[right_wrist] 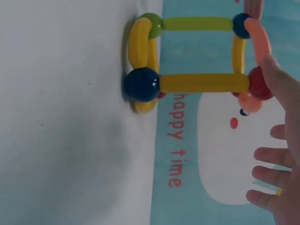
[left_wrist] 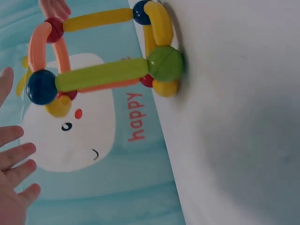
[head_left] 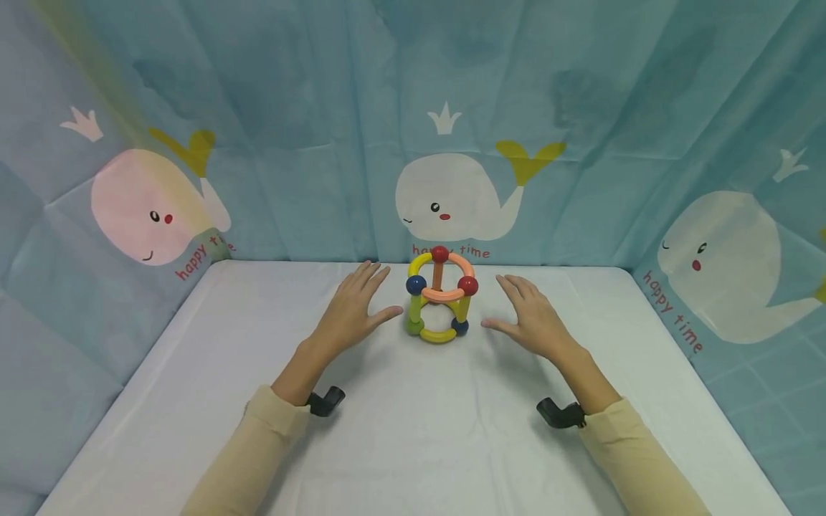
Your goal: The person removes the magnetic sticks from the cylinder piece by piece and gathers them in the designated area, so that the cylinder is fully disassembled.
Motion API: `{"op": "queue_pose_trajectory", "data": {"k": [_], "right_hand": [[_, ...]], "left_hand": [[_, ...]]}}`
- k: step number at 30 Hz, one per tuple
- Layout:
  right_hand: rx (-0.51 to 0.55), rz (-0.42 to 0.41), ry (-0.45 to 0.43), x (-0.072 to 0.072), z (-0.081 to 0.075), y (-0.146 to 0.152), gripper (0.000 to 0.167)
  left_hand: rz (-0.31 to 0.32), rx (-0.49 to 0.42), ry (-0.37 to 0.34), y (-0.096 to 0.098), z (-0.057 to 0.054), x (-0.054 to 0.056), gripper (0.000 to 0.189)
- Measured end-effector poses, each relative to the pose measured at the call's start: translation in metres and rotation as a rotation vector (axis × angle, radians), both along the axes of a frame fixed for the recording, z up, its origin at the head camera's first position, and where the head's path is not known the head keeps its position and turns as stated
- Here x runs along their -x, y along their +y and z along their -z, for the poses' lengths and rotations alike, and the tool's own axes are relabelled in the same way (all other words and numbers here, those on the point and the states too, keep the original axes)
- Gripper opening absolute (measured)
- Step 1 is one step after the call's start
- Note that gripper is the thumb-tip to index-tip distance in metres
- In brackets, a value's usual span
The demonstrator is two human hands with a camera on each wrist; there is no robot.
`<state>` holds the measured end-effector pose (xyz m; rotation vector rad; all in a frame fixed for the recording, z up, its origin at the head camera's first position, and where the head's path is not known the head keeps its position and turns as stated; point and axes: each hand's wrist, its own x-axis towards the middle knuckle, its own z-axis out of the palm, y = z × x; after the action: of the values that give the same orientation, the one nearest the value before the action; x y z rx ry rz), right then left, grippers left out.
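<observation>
A frame built of coloured rods and balls point(head_left: 442, 294), like a magnetic building toy, stands upright on the white table near its back edge. It has a ring of curved rods at the bottom, another at the top, and straight rods between them. To its left is my left hand point(head_left: 351, 308), fingers extended and thumb spread, apart from the toy. My right hand point(head_left: 532, 319) is held likewise on the other side, touching nothing. The left wrist view shows the green upright rod point(left_wrist: 103, 75) nearest; the right wrist view shows a yellow upright rod point(right_wrist: 204, 83).
White cloth covers the table point(head_left: 413, 430). Behind and at both sides hangs a blue curtain point(head_left: 297, 143) printed with whales, close behind the toy. A black wrist mount point(head_left: 327, 401) sits at the left cuff, and another black mount point(head_left: 560, 413) at the right.
</observation>
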<state>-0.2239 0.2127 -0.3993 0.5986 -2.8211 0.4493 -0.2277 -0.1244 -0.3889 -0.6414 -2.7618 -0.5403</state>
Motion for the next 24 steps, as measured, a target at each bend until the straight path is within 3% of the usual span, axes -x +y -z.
{"op": "queue_pose_trajectory", "data": {"k": [7, 16, 24], "right_hand": [[0.128, -0.094, 0.030, 0.006, -0.010, -0.012, 0.081], [0.190, -0.131, 0.074, 0.011, -0.011, -0.022, 0.073], [0.198, -0.205, 0.164, 0.015, -0.010, -0.029, 0.064]], "left_hand": [[0.123, -0.095, 0.112, 0.026, -0.011, 0.007, 0.064], [0.292, -0.135, 0.233, 0.057, -0.010, 0.014, 0.049], [0.329, -0.087, 0.271, 0.071, -0.004, 0.017, 0.037]]}}
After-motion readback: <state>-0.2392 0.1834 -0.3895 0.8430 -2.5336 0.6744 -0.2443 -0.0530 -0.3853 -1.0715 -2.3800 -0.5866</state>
